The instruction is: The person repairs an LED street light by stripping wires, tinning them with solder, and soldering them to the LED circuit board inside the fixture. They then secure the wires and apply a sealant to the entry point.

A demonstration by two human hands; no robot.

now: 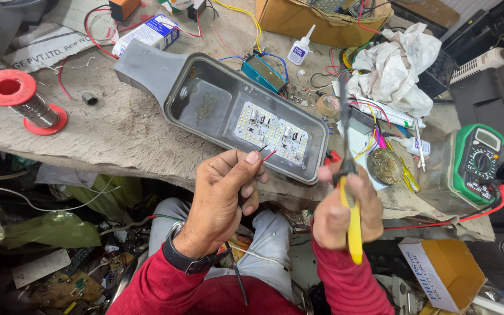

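My left hand [227, 195] pinches a thin pair of wires [267, 152], one red and one black, with their bare ends pointing up toward the lamp. My right hand [345, 213] grips a soldering iron [352, 216] by its yellow handle, its dark shaft rising upright in front of the bench. Just beyond both hands lies a grey street-light housing [176, 81] with a white LED board [271, 132] set inside it. The wire ends hover over the housing's near rim, close to the board.
A solder spool on red flanges [21, 100] stands at the left. A green multimeter [477, 163] with red lead sits at the right, beside a tin of flux [385, 165]. Glue bottle [300, 48], cardboard box [322, 17], crumpled white cloth [395, 70] and loose wires crowd the back.
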